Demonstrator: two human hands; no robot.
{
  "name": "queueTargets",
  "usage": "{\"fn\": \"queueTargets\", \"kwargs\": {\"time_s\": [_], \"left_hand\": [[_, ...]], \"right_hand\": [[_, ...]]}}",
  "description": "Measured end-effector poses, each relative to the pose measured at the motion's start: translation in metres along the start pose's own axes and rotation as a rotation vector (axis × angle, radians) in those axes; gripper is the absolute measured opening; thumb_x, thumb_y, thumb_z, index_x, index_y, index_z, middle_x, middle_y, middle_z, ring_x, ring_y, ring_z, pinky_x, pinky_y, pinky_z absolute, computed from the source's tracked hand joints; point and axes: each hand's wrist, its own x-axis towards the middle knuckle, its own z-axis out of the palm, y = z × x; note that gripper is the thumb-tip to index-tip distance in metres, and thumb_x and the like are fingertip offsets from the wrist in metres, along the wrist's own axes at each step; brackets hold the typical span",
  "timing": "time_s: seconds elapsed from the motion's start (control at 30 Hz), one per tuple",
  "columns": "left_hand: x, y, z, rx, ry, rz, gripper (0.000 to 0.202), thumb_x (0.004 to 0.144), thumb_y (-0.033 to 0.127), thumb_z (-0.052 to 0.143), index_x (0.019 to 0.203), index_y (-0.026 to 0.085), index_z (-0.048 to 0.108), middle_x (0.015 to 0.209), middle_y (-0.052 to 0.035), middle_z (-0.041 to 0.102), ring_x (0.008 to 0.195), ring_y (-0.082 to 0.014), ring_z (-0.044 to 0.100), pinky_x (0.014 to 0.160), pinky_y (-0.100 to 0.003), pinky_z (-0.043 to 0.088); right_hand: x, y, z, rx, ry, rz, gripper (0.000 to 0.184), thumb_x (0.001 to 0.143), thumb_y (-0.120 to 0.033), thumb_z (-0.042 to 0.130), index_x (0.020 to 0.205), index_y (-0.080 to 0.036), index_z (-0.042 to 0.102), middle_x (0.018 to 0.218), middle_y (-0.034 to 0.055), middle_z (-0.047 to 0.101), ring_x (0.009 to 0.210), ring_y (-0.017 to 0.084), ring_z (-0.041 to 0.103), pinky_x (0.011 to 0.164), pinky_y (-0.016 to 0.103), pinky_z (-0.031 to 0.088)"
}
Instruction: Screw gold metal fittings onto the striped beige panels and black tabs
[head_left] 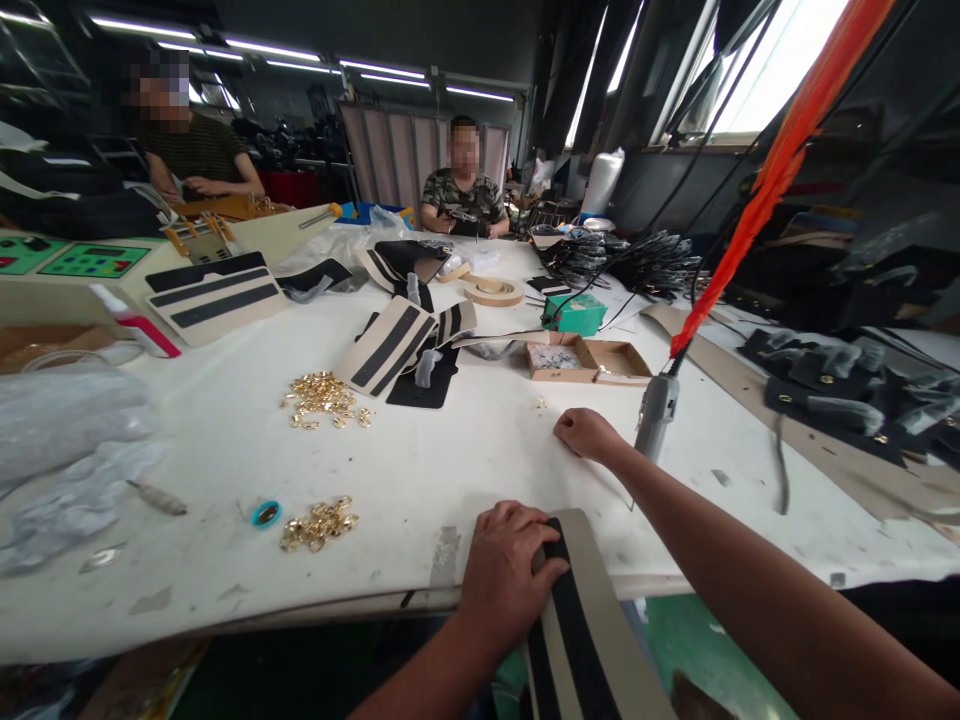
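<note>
My left hand (506, 560) is closed on the edge of a beige panel with black stripes (592, 610), which overhangs the front edge of the table. Its thumb lies on one of the stripes. Further forward, my right hand (589, 435) rests on the tabletop with its fingers curled together; whatever they may hold is hidden. A few tiny gold pieces (540, 403) lie just beyond its fingertips. Behind my right forearm hangs a grey electric screwdriver (656, 415), its bit pointing down, on an orange-wrapped cord (739, 230).
Gold clasps (319, 398) and gold rings (321, 525) lie in piles at left, near a blue-rimmed container (266, 514) and an awl (159, 498). Striped panels (390, 345), cardboard trays (559, 357) and a green box (574, 314) stand further back. Two people sit beyond.
</note>
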Motion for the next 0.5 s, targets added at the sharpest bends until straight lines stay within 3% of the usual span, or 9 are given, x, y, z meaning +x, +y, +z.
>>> {"fn": "queueTargets", "kwargs": {"time_s": [0.13, 0.27, 0.4, 0.5], "left_hand": [[0.001, 0.001, -0.001, -0.003, 0.008, 0.002, 0.027, 0.075, 0.018, 0.090, 0.097, 0.027, 0.080, 0.115, -0.0017, 0.079, 0.114, -0.0294, 0.063, 0.100, -0.050, 0.045], [0.000, 0.000, -0.001, 0.000, 0.006, 0.003, 0.026, 0.075, 0.018, 0.090, 0.098, 0.027, 0.080, 0.116, -0.0017, 0.079, 0.114, -0.0294, 0.063, 0.100, -0.050, 0.045], [0.001, -0.001, -0.001, 0.012, 0.003, 0.004, 0.028, 0.075, 0.019, 0.091, 0.099, 0.028, 0.080, 0.116, -0.0012, 0.079, 0.115, -0.0292, 0.063, 0.099, -0.050, 0.045], [0.001, 0.000, 0.000, 0.018, 0.001, 0.005, 0.028, 0.075, 0.019, 0.090, 0.099, 0.028, 0.080, 0.116, -0.0021, 0.079, 0.114, -0.0300, 0.063, 0.098, -0.050, 0.046]], "right_hand": [[-0.007, -0.002, 0.002, -0.063, 0.063, -0.019, 0.020, 0.094, -0.027, 0.059, 0.102, -0.020, 0.076, 0.099, 0.0062, 0.078, 0.086, 0.019, 0.067, 0.067, 0.026, 0.038], [-0.018, -0.007, 0.003, -0.162, 0.089, -0.078, 0.026, 0.101, -0.029, 0.051, 0.100, -0.021, 0.075, 0.112, 0.0088, 0.075, 0.091, 0.020, 0.067, 0.069, 0.027, 0.037], [-0.025, -0.011, 0.000, -0.237, 0.069, -0.123, 0.034, 0.105, -0.031, 0.046, 0.097, -0.019, 0.077, 0.115, 0.0112, 0.073, 0.090, 0.020, 0.068, 0.069, 0.028, 0.036], [-0.027, -0.013, -0.004, -0.253, 0.050, -0.141, 0.030, 0.103, -0.032, 0.052, 0.097, -0.021, 0.079, 0.115, 0.0096, 0.074, 0.093, 0.021, 0.068, 0.069, 0.028, 0.036]]}}
